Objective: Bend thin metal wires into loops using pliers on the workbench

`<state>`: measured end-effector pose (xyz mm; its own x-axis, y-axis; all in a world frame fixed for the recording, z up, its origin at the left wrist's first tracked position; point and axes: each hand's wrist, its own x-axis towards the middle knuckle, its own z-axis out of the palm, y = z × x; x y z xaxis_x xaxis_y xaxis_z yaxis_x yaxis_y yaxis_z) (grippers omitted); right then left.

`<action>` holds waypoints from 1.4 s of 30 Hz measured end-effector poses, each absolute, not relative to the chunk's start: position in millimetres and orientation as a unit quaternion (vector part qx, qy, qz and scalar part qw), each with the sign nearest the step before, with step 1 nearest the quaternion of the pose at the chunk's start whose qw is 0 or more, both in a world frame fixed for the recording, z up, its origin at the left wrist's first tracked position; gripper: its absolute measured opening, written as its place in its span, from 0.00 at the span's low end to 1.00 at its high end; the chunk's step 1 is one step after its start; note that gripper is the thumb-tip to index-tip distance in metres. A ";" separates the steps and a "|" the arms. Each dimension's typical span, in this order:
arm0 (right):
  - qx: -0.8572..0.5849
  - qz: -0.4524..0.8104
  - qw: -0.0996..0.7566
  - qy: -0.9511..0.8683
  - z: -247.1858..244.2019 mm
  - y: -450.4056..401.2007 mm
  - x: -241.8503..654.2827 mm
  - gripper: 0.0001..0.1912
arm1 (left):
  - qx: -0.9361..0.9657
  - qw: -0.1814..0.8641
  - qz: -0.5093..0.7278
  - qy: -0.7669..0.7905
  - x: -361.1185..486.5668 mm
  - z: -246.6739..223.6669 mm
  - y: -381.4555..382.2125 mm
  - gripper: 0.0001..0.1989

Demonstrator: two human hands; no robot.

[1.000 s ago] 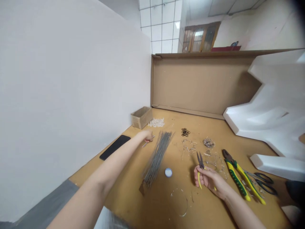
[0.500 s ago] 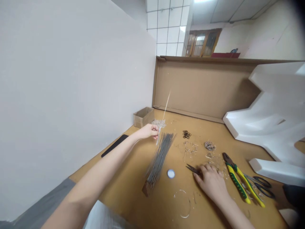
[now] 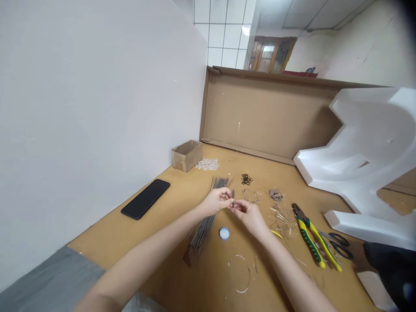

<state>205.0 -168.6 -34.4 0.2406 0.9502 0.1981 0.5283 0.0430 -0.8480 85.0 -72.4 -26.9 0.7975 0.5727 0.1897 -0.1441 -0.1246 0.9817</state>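
Two hands meet above the bench [image 3: 182, 195]; the left hand [image 3: 218, 201] and right hand [image 3: 250, 214] both pinch one thin piece [image 3: 233, 197], whether finished I cannot tell. Some bent wires [image 3: 282, 221] already lie at the right, while a wire bundle [image 3: 203, 232] looks unworked, partly covered by the left arm. Large pliers [image 3: 310, 245] touch or nearly touch scissors [image 3: 339, 238].
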 end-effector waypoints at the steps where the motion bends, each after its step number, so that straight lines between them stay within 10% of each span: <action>1: -0.657 0.228 0.438 -0.569 -37.3 -167.1 206.5 0.10 | 0.697 0.641 0.280 0.157 84.3 -28.8 -71.4 0.12; 20: -0.666 0.205 0.385 -0.606 -68.8 -161.8 219.8 0.12 | 0.824 0.478 0.278 0.125 92.2 -50.0 -62.2 0.10; 42: -0.507 0.545 0.494 -0.450 -10.1 -185.3 220.0 0.15 | 0.663 0.693 0.262 0.111 103.5 15.1 -67.1 0.10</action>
<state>220.0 -185.3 -10.1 0.0024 0.9942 -0.1077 -0.0820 -0.1071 -0.9909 103.5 -67.1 15.1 0.8383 0.5100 0.1926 -0.2149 -0.0154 0.9765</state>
